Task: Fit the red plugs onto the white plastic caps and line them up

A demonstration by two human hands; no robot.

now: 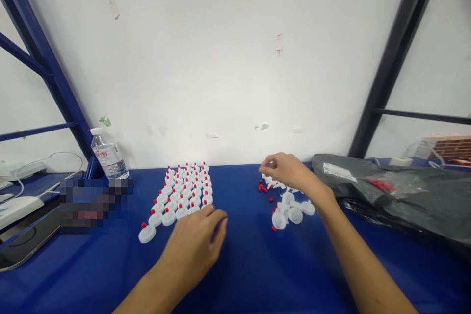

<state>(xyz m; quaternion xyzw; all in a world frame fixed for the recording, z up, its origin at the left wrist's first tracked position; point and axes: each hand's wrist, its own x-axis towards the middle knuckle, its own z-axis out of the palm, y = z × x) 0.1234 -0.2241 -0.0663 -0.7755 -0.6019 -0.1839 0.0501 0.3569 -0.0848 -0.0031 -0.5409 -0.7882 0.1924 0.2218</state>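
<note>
My left hand (197,236) is beside the near right end of several rows of white round caps with red tips (169,217). Its fingers are curled in, and anything between them is hidden. Further right, my right hand (285,170) hovers at the far side of a loose pile of white nozzle caps (295,215). Thumb and forefinger come together there in a pinch; whatever they hold is too small to make out. Small red tips (262,188) lie scattered just below that hand. One capped piece (147,233) sits at the near left corner of the rows.
A water bottle (109,154) stands at the back left of the blue table (239,274), near a dark phone-like slab (29,243). On the right lies a grey plastic bag (368,181) with red pieces showing. Metal posts (390,59) flank the white wall.
</note>
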